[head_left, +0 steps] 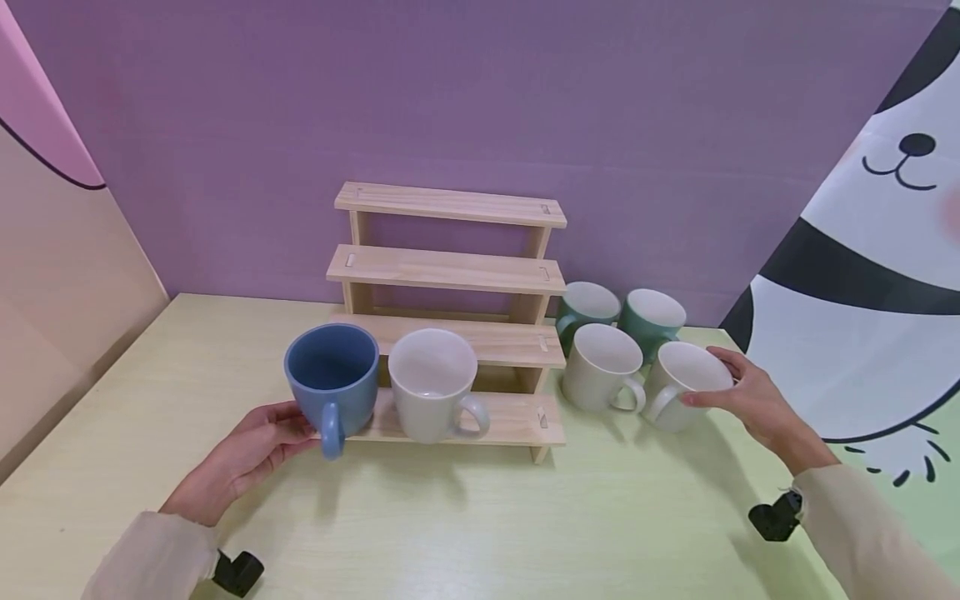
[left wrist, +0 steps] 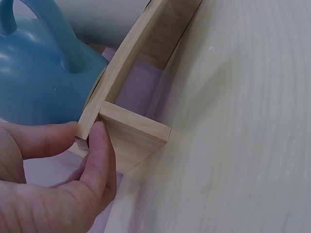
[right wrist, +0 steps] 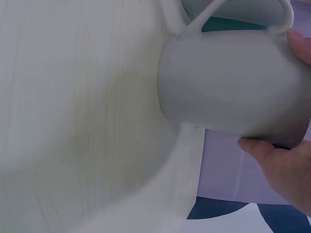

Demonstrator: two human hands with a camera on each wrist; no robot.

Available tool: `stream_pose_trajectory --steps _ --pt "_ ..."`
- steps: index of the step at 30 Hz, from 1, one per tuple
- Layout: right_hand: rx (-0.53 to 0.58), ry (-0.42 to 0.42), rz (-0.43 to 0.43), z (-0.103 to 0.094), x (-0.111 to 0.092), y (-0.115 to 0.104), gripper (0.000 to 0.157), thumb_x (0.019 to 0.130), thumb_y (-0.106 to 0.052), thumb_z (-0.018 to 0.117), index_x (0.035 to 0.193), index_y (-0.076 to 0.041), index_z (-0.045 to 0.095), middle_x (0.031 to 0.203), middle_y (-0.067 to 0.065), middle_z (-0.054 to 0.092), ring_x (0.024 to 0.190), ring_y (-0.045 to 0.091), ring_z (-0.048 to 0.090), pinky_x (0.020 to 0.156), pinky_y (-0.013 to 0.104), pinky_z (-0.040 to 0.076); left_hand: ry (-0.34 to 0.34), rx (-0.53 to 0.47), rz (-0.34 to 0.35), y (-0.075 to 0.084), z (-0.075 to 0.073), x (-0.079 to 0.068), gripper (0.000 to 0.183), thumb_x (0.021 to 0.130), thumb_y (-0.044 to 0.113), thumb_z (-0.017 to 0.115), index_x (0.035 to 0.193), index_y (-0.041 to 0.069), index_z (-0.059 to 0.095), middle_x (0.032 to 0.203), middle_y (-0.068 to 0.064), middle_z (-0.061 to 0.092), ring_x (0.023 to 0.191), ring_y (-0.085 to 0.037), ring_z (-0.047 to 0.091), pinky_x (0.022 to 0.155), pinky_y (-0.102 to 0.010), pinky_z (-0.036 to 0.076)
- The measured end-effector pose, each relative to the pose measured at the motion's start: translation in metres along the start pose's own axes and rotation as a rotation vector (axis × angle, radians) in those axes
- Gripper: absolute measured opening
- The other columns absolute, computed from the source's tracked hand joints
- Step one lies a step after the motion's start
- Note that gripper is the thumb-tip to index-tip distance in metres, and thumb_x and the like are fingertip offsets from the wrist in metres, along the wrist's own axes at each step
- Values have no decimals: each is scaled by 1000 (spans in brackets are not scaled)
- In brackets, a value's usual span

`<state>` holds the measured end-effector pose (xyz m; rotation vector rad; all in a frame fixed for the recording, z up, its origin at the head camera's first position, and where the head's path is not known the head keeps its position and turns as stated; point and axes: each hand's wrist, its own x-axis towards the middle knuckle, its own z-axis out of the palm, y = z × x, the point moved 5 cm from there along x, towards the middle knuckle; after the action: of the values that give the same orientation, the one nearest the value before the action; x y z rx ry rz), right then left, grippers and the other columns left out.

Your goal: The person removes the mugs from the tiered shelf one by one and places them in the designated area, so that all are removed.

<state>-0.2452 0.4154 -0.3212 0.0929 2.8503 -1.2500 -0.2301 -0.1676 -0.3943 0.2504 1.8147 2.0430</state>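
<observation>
My left hand (head_left: 258, 450) pinches the left end of the lowest step of a wooden tiered shelf (head_left: 513, 417). The left wrist view shows the thumb on one face of the board (left wrist: 121, 68) and a finger on the other. Beside that thumb, a blue mug (head_left: 333, 375) stands on the step, its handle toward me. A white mug (head_left: 431, 383) stands to its right on the same step. My right hand (head_left: 757, 400) grips another white mug (head_left: 678, 387) near its rim, at the right of the table. Its handle points left and forward; whether its base touches the table is unclear.
Left of the gripped mug stands a white mug (head_left: 600, 367). Behind them are two green mugs with white insides, one (head_left: 588, 308) close to the shelf and the other (head_left: 651, 321) farther right. A purple backdrop (head_left: 637, 125) rises behind the table (head_left: 525, 533).
</observation>
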Motion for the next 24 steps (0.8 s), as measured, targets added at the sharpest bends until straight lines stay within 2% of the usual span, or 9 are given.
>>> stream_pose_trajectory --steps 6,12,17,20,24 --pt "4 3 -1 0 3 -1 92 82 -20 73 148 4 13 144 27 28 119 35 38 81 22 43 4 -13 -5 0 0 -1 49 90 -8 44 135 -21 27 102 2 60 91 -8 65 88 -23 55" --pt "12 14 -7 0 4 -1 92 81 -18 75 147 4 15 141 25 30 117 32 39 79 17 43 6 -8 -12 0 1 -1 50 90 -8 44 135 -21 26 102 2 60 91 -7 65 89 -23 55" --pt "17 11 -8 0 5 -3 92 82 -19 74 147 5 14 143 28 28 120 38 36 83 25 42 8 -9 -17 0 1 -1 50 90 -8 44 135 -21 26 103 2 59 92 -7 65 88 -23 55" --pt "20 16 -6 1 7 -3 93 81 -20 75 148 4 14 142 27 28 119 36 37 82 23 42 11 -13 -23 0 0 -1 50 90 -9 44 135 -20 26 102 2 59 90 -8 64 88 -22 55" --pt "25 21 -8 2 8 -5 92 82 -20 75 147 4 14 143 27 28 121 39 36 89 31 44 15 -10 -31 -1 0 0 50 89 -9 43 135 -20 26 100 1 59 89 -8 64 88 -22 55"
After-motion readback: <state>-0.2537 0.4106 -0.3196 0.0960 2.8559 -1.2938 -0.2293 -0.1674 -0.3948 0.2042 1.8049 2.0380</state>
